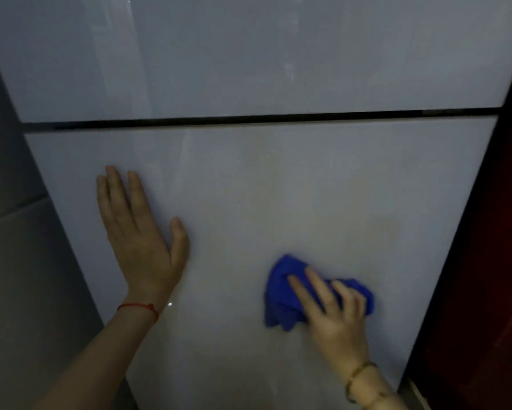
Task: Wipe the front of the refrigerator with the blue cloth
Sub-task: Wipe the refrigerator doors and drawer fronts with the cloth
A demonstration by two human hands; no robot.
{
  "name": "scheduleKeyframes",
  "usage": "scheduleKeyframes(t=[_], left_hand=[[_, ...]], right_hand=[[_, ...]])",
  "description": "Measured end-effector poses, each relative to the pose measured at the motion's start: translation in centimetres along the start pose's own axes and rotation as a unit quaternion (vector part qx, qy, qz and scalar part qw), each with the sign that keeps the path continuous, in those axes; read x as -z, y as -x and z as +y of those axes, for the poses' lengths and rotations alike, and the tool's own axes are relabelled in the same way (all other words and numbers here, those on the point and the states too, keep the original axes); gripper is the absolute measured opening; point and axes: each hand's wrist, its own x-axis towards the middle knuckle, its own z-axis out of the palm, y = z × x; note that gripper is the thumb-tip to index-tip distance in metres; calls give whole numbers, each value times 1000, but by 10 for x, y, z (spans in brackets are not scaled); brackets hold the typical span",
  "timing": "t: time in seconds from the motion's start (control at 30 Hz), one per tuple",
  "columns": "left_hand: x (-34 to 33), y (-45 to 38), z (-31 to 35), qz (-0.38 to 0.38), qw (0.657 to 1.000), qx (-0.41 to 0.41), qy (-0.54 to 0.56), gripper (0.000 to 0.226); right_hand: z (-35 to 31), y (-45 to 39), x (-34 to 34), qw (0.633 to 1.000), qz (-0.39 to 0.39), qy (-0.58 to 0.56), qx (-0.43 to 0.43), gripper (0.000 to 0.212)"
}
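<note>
head: right hand [334,318] presses blue cloth [281,294] on refrigerator [278,187].

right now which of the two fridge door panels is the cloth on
The lower door panel, below the dark gap. The right hand presses the blue cloth there; the upper door panel has nothing on it.

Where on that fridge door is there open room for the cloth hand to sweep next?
Free: between left hand and blue cloth, and above the cloth up to the dark door seam. Tight: beside the right hand, near the door's right edge.
</note>
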Motion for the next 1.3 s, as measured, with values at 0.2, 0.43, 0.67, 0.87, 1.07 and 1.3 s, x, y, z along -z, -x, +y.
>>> scheduleKeyframes(t=[0.2,0.43,0.67,0.87,1.07,1.3], left_hand=[[-1,0,1,-1,1000,4,-9,72],[1,1,-1,-6,1000,1,-5,72],[-1,1,-2,1,1000,8,-3,71],[1,0,-2,-6,1000,6,10,73],[7,0,-20,-32,999,-30,-1,72],[14,18,-47,-13,999,-33,-23,65]], right_hand=[[48,-130,26,953,142,-72,-258,44],[-22,-71,7,998,34,-27,38,53],[52,-116,27,975,118,-70,-176,42],[-11,-119,13,994,94,-46,-35,54],[15,-41,7,986,12,18,168,57],[-13,-149,17,987,146,-55,-40,50]])
